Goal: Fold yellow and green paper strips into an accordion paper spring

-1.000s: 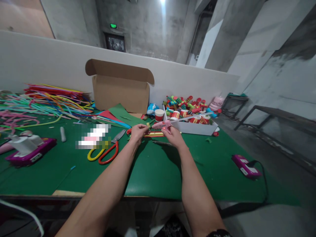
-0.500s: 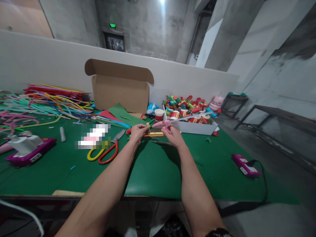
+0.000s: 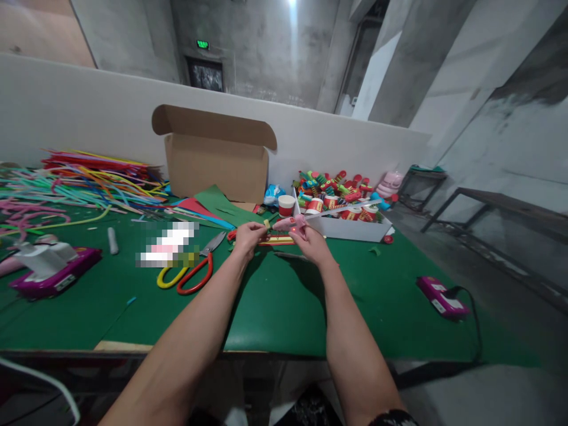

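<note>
My right hand [image 3: 312, 244] is closed around a pink glue gun [image 3: 290, 224] with a glue stick poking out behind it. The gun's nozzle points left at a small yellow-green piece [image 3: 266, 223] pinched in my left hand [image 3: 247, 235]. Both hands hover over the green table [image 3: 275, 302], just above a strip of yellow and red sticks [image 3: 277, 240]. A red-and-white cup [image 3: 286, 206] stands just beyond my hands.
An open cardboard box [image 3: 217, 157] stands at the back. Coloured pipe cleaners [image 3: 75, 177] pile at the left. Scissors with red and yellow handles [image 3: 189, 273] lie left of my arms. A white tray of finished toys [image 3: 346, 222] sits right. Purple devices [image 3: 53, 269] [image 3: 441, 297] flank the table.
</note>
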Action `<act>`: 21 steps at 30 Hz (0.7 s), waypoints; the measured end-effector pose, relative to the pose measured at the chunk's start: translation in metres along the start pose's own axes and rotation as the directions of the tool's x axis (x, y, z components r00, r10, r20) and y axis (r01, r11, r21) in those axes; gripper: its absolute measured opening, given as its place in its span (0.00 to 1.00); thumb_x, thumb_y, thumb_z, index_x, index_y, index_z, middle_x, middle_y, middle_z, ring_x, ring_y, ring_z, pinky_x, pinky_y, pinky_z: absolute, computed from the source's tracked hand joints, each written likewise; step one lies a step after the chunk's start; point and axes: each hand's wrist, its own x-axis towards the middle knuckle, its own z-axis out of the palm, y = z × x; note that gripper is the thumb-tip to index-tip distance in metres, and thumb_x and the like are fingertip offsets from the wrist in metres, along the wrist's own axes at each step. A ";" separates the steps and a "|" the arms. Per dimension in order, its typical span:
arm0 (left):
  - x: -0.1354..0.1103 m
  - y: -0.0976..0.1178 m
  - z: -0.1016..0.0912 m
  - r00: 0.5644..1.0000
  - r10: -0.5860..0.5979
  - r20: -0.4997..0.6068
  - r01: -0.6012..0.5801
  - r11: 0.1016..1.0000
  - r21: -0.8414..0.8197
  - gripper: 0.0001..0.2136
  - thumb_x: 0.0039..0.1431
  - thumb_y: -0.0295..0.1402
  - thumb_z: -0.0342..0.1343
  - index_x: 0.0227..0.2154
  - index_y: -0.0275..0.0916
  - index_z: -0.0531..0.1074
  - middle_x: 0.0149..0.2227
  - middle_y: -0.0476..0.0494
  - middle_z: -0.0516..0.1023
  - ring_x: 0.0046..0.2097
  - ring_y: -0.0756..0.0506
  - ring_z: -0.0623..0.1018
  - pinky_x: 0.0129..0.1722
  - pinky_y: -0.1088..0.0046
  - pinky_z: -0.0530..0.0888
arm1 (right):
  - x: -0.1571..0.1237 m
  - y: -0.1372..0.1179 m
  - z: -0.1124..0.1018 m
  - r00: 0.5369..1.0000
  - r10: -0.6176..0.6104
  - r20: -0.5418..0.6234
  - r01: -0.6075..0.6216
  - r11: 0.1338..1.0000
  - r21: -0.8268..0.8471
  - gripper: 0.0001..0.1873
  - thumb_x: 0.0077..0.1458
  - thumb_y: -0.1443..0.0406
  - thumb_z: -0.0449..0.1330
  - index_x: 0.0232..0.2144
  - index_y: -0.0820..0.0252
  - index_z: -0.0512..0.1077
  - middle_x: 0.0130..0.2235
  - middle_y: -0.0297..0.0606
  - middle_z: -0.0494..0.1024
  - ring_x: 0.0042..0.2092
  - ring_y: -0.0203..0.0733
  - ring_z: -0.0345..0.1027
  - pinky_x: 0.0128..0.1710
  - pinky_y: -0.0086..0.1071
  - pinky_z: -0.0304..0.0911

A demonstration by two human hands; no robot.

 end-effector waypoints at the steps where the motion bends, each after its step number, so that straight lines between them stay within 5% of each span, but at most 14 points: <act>1: 0.000 0.000 0.000 1.000 0.005 0.003 -0.005 1.000 0.004 0.08 0.36 0.25 0.65 0.17 0.33 0.68 0.15 0.52 0.70 0.20 0.49 0.74 0.29 0.70 0.74 | 0.000 -0.001 0.000 1.000 0.002 0.007 -0.002 1.000 -0.001 0.16 0.53 0.57 0.53 0.39 0.61 0.69 0.36 0.42 0.76 0.37 0.44 0.68 0.40 0.36 0.62; 21: -0.001 0.000 0.000 1.000 -0.003 0.007 0.003 1.000 0.010 0.09 0.35 0.26 0.66 0.18 0.33 0.68 0.15 0.51 0.70 0.21 0.49 0.75 0.28 0.71 0.74 | -0.001 -0.002 -0.003 1.000 0.025 0.014 -0.025 1.000 0.008 0.18 0.52 0.57 0.53 0.41 0.62 0.69 0.39 0.45 0.75 0.40 0.47 0.68 0.43 0.38 0.61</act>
